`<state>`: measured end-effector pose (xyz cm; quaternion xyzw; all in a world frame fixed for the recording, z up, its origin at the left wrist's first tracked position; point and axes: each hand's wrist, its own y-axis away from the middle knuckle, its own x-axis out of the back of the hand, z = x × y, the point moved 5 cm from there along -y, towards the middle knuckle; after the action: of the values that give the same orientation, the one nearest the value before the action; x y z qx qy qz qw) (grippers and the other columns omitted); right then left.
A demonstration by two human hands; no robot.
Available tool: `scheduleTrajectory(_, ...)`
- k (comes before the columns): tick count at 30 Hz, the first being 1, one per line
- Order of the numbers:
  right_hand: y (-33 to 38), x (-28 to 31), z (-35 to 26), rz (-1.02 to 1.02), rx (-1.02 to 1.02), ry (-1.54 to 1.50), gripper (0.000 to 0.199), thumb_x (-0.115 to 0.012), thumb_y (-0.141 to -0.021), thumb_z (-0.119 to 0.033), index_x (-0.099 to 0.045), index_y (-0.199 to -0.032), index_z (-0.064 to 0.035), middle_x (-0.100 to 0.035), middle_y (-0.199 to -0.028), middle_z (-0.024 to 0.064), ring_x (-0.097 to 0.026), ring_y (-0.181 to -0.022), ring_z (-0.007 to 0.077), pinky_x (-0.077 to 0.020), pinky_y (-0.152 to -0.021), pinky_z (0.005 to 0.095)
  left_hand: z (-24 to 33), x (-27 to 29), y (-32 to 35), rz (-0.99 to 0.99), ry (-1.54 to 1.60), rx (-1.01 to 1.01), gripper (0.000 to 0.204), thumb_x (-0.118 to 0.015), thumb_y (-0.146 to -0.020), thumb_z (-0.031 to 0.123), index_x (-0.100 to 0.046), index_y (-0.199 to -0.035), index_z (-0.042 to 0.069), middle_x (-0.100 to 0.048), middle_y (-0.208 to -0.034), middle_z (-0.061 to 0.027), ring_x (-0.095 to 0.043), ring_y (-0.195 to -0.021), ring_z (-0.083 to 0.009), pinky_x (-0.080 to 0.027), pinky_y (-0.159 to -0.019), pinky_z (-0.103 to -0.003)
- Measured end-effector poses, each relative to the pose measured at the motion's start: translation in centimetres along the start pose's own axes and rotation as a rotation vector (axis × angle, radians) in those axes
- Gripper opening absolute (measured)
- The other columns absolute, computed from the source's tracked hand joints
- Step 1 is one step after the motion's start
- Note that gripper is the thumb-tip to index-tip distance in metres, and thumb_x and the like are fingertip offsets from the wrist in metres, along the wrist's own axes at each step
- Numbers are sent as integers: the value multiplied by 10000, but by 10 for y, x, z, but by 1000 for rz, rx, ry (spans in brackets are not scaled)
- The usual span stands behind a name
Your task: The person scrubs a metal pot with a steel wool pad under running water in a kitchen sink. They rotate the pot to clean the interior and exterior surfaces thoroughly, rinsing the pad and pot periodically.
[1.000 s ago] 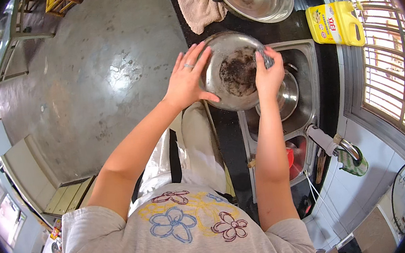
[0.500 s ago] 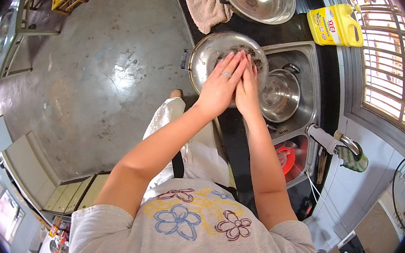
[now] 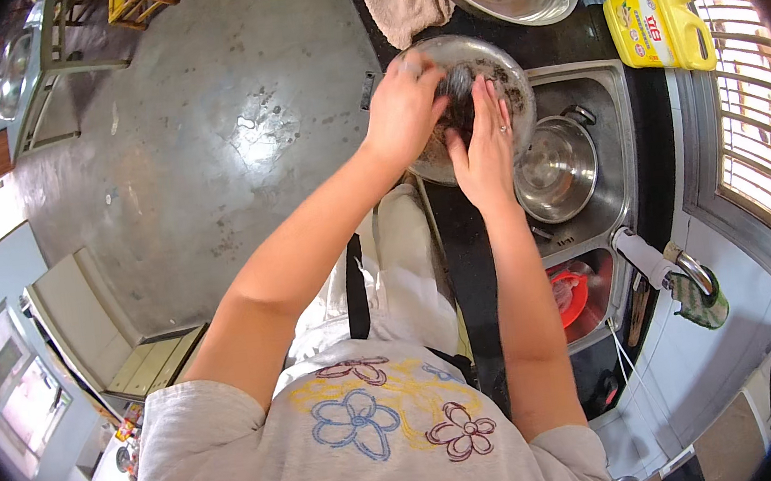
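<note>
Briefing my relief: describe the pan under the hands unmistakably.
Along the black counter, find the steel sink. At its upper-left edge is the round steel pan; unlike the pot in the sink, it has the left hand and right hand over its blackish stains.

Both hands [image 3: 488, 156] at stained pan [image 3: 518, 100], dark scourer [image 3: 458, 87] between

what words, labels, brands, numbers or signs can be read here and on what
Yellow jug: large red characters on a white band, not copied out here; finer print too small to read.
Sink: small dark marks, too small to tell whether they are writing.
Pan: no writing shows on the visible part.
Shirt: flower designs, no lettering seen.
</note>
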<state>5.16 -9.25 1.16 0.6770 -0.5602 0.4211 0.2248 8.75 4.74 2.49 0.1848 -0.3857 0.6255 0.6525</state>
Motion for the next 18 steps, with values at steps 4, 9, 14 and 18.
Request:
scheduleTrajectory(4, 1, -1, 6, -4, -1, 71, 1112, -811, -752, -372, -153, -1537, 60, -344, -1579, 168, -340, -1458, 320, -212, -1204, 480, 7, -6, -7, -14, -97, -25, 424, -760, -723, 74, -697, -1139, 132, -602, -1049, -58, -594, -965, -301, -533, -827, -412)
scheduleTrajectory(9, 4, -4, 8, 11, -17, 97, 1255, -862, -662, -437, -115, -1545, 51, -308, -1603, 161, -331, -1469, 297, -188, -1210, 469, 11, 10, 35, -128, -133, -37, 395, -769, -707, 86, -719, -1093, 153, -606, -1030, -57, -593, -968, -280, -531, -837, -404)
scheduleTrajectory(14, -1, -7, 3, 40, -18, 97, 1272, -873, -635, -458, -136, -1546, 37, -348, -1583, 160, -357, -1455, 299, -200, -1206, 471, 0, -3, -11, 7, -153, -85, 339, -730, -683, 29, -712, -1015, 97, -625, -981, -73, -594, -967, -303, -521, -860, -395)
scheduleTrajectory(18, 2, -6, 9, 3, -71, 88, 1308, -873, -609, -505, -141, -1543, 43, -354, -1579, 159, -373, -1444, 292, -200, -1208, 468, 6, 0, 35, -116, -114, -86, 315, -670, -682, 30, -712, -993, 64, -621, -971, -94, -602, -949, -306, -510, -864, -411)
